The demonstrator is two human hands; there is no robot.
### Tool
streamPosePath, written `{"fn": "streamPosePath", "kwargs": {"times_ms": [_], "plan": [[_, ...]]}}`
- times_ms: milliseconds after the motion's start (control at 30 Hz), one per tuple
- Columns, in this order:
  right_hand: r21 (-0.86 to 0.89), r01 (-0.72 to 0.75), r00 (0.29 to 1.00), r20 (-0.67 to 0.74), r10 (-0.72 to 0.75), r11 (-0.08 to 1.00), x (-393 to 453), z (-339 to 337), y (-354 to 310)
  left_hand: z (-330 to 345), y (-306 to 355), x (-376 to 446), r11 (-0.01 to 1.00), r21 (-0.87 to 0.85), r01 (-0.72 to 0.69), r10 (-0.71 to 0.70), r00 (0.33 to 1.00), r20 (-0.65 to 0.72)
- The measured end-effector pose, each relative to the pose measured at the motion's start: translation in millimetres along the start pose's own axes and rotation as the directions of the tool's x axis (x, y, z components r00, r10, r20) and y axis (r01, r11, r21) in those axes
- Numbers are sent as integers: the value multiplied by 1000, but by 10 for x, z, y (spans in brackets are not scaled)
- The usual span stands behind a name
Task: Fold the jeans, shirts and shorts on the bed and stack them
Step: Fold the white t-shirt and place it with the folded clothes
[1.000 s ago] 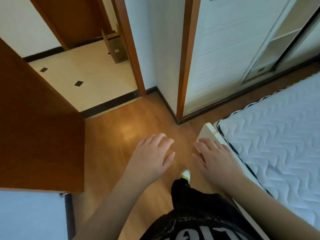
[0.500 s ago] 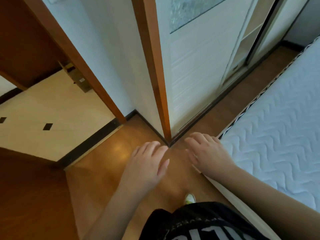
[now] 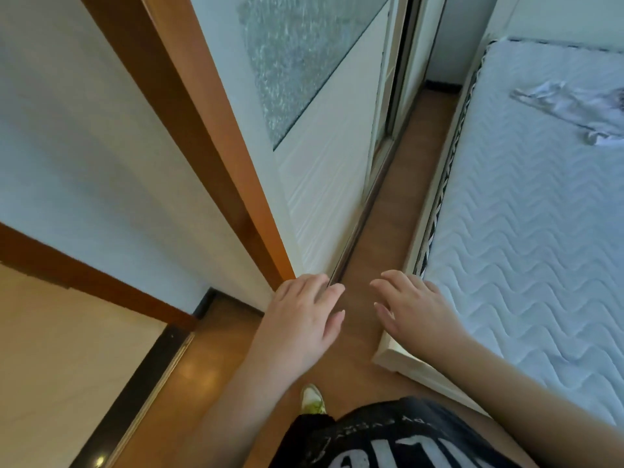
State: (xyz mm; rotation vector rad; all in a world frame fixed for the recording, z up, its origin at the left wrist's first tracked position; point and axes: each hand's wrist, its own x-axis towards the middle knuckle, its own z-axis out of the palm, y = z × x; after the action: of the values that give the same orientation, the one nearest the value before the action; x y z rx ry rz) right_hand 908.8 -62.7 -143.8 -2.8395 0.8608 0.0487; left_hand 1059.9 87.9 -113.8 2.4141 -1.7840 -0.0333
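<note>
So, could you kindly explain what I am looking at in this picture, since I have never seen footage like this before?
There is no machine here. A person wears a wide-angle camera on their head, so the single picture looks forward and down over their own body. The two bare hands in front are theirs: the left hand and the right hand, both open with relaxed fingers and holding nothing. The person stands on a wooden floor in the narrow gap between a white wardrobe door and the bed. On the bed's quilted mattress, at the far right edge of the picture, lies a crumpled white garment, only partly in view. No folding has begun yet.
</note>
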Motion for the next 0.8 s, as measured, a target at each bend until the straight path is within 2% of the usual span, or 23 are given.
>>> {"fn": "streamPosePath", "kwargs": {"times_ms": [200,300,433,600,700,800], "plan": [[32,-177,984,-29,178,984,421,-127,-163,5,-464,689,989,-56,-137,143,980,141],[75,-265,959,-79,271,961,515,-135,-68,53,-432,993,984,-15,-180,181,979,97],[66,-353,926,-116,358,933,708,-128,199,53,-323,1393,988,8,-157,157,988,14],[87,-363,917,-145,373,928,1249,-88,595,25,-268,1883,984,-10,-177,177,984,32],[110,-341,918,-176,356,934,1738,-51,881,98,-371,2158,991,-43,-128,129,991,24],[123,-294,936,-161,312,948,2221,-39,1157,195,-358,2484,998,0,-69,69,997,38]]}}
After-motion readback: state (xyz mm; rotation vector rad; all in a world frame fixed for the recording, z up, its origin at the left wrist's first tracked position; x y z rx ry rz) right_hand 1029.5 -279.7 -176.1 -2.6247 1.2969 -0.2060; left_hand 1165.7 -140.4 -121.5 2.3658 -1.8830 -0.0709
